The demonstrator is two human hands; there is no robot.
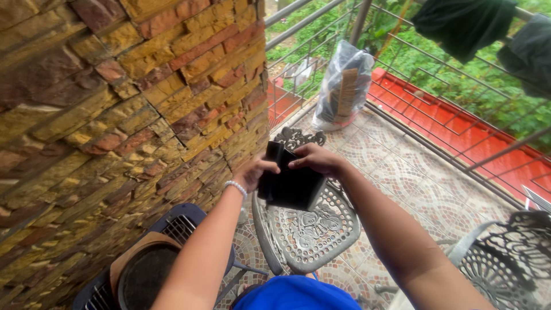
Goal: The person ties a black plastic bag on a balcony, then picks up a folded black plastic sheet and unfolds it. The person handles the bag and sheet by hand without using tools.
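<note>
Holding a black cloth (291, 185) up over the metal chair (310, 229) by the brick wall (115, 115), left hand (256, 172) and right hand (317, 159) fingers pinching its top edge, could slip and drop onto the floor (396, 172) if loosened.

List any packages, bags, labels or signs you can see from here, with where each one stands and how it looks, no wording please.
Clear crinkled plastic bag: stands upright on the patterned tile floor against the grey metal railing, beyond the ornate grey metal chair; dark contents with a tan strip and a red base show through.
Black folded plastic bag: held over the chair between the left hand and right hand; plain, no label showing.
No signs or screens in view.
</note>
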